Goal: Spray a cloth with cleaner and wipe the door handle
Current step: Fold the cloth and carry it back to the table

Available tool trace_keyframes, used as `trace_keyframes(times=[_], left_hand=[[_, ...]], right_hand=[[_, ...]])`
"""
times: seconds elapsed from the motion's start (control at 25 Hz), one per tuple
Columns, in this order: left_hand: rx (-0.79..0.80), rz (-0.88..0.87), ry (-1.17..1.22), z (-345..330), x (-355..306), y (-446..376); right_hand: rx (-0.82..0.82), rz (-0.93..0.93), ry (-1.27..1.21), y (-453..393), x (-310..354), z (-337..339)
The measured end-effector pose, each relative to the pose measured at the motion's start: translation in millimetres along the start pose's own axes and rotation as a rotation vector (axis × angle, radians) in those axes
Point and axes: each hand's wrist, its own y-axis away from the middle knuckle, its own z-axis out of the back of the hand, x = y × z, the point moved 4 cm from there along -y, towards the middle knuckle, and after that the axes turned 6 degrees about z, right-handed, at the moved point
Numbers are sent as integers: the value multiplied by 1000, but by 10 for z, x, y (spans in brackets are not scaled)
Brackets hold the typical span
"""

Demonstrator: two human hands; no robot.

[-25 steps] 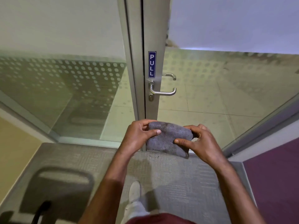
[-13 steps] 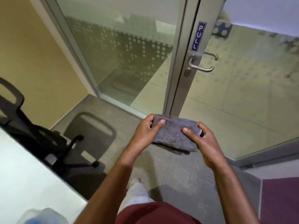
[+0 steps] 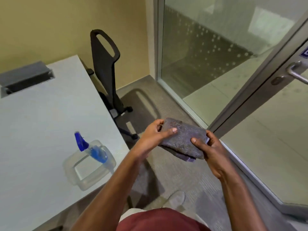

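On our left the worktop [image 3: 41,114] carries a tray [image 3: 89,164] near its right edge, with the spray bottle [image 3: 93,149] seemingly lying in it. A chair [image 3: 106,64] stands behind the worktop's right edge; the door handle [image 3: 297,73] is far right.

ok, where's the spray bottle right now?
In the head view, the spray bottle is lower left, in a clear plastic tray on the white table, left of both hands holding the cloth.
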Motion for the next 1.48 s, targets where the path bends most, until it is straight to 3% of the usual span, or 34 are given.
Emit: trace_keyframes(times=[0.16,0.4,0.64,0.96,1.12,1.32,1.48], left_hand=[[32,26,-23,820,304,546],[-173,26,-95,2071,861,1354],[-381,119,-124,3048,1277,1768],[-723,124,-119,3906,1519,1519],[-718,144,-156,4188,1617,1320],[-575,189,-314,4330,1809,1122],[-561,152,-427,4371,1915,1038]], right_hand=[[92,-54,-44,202,-354,-697],[212,-115,-7,732,-1118,-1811],[221,37,353,1014,-1575,-2810],[479,248,734,976,-2028,-3833],[511,218,821,832,-2323,-4085],[535,150,1017,733,-2770,-4254],[637,204,1328,652,-2981,-4275]])
